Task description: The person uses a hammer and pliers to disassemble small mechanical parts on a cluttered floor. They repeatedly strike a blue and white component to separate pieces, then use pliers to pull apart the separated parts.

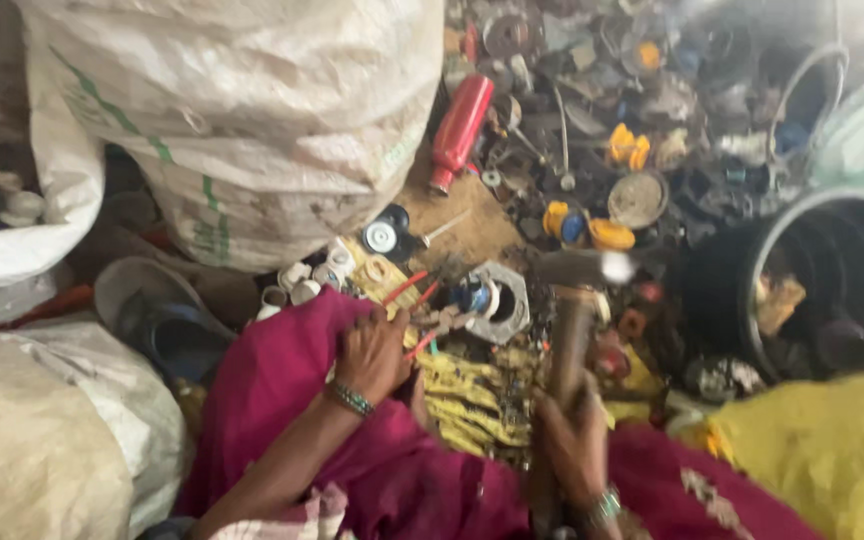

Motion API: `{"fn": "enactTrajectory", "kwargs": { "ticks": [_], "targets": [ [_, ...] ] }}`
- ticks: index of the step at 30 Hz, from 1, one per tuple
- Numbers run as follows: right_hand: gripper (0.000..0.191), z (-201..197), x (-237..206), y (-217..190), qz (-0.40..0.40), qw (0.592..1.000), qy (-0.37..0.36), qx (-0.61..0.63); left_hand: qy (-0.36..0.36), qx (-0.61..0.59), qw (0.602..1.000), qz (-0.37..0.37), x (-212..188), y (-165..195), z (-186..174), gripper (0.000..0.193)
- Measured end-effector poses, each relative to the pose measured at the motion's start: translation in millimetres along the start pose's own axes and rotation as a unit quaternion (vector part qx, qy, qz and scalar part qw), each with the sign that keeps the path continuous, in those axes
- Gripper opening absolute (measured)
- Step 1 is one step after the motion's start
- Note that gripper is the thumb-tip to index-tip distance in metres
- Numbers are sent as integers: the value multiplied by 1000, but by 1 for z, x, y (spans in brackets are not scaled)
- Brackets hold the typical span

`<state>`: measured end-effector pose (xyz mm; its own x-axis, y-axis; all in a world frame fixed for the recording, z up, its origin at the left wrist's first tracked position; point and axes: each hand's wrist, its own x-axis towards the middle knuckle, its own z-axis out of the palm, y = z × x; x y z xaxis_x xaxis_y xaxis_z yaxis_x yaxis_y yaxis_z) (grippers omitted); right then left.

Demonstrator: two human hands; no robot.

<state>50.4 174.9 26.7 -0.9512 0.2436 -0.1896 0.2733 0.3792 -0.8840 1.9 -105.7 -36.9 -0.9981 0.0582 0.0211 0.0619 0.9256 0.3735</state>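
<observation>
My left hand (372, 352) grips pliers with red handles (414, 290), their tip reaching toward a grey metal hexagonal part (504, 300) with a blue and white piece in its middle. My right hand (574, 440) is closed around the wooden handle of a hammer (572, 335), whose blurred metal head (582, 265) hovers just right of the hexagonal part. Yellow scrap pieces (472, 395) lie on my magenta-clothed lap between both hands.
A large white sack (252, 110) stands at the upper left, another sack (32, 440) at the lower left. A red bottle (460, 130) and mixed scrap (632, 120) cover the ground ahead. A black bucket (822, 280) sits right, above yellow cloth (822, 450).
</observation>
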Motion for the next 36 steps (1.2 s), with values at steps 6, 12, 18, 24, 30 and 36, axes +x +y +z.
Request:
{"fn": "enactTrajectory", "kwargs": {
  "ticks": [6,12,18,24,30,36],
  "targets": [
    [45,-75,-25,-103,-315,920,149,178,-28,3,1000,-7,-3,1,1,74],
    [47,-66,-5,-68,-362,897,229,111,-41,4,999,-10,-7,3,-3,69],
    [48,33,22,41,-49,984,-57,-164,3,35,999,-12,-2,-9,21,57],
    [43,-36,-10,-32,-59,997,50,-21,126,89,988,8,6,-21,37,48],
    [40,-78,-31,-129,-362,898,157,195,36,51,998,-10,1,-10,13,53],
    [44,-66,3,-81,-390,886,214,131,31,39,999,-9,-2,-1,1,52]
  ]
}}
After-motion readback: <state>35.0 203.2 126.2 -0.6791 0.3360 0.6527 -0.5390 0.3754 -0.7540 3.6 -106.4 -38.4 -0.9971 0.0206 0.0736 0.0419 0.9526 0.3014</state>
